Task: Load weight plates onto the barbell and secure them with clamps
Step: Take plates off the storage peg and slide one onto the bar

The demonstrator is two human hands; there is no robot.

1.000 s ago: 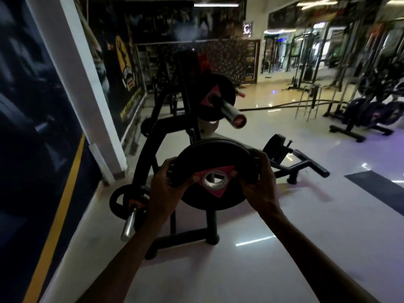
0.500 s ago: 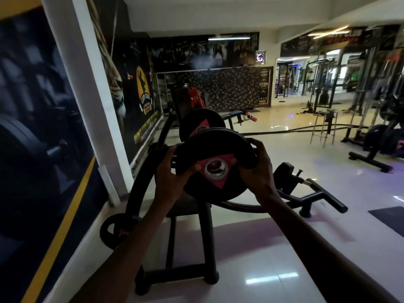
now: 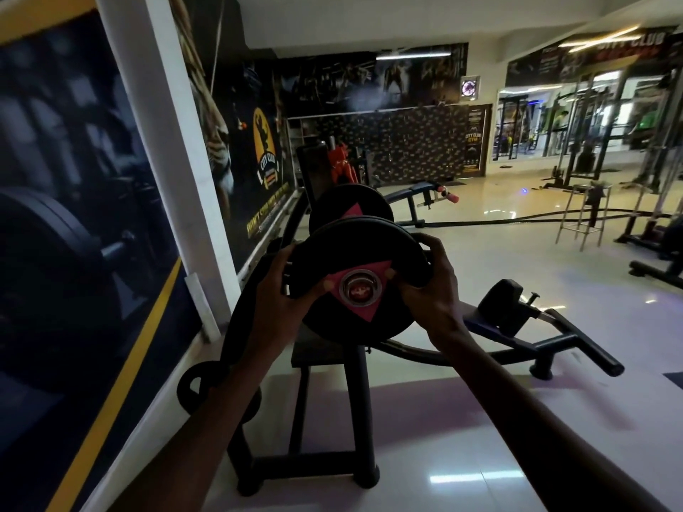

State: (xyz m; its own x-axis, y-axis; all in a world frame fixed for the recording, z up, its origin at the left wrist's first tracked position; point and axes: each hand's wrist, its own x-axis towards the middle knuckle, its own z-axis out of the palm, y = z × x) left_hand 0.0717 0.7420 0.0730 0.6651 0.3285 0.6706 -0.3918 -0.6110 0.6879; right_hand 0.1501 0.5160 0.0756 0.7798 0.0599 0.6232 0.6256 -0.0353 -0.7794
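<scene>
I hold a black weight plate (image 3: 369, 253) with a pink triangle and a steel centre ring upright in front of me. My left hand (image 3: 275, 290) grips its left rim and my right hand (image 3: 430, 286) grips its right rim. The end of the barbell sleeve (image 3: 360, 289) shows inside the plate's centre hole. Just behind it a second black plate (image 3: 343, 205) with the same pink triangle sits on the bar. The rest of the barbell is hidden behind the plates. No clamp is visible.
A black bench rack (image 3: 356, 400) stands under the plates on the glossy tiled floor. A small plate (image 3: 196, 386) hangs low on its left side. The poster wall (image 3: 92, 216) is close on the left. A padded machine arm (image 3: 517, 319) lies to the right.
The plate has gone up and forward from waist height to the bar's end, covering the bare sleeve seen earlier. My view has lifted and moved closer to the rack.
</scene>
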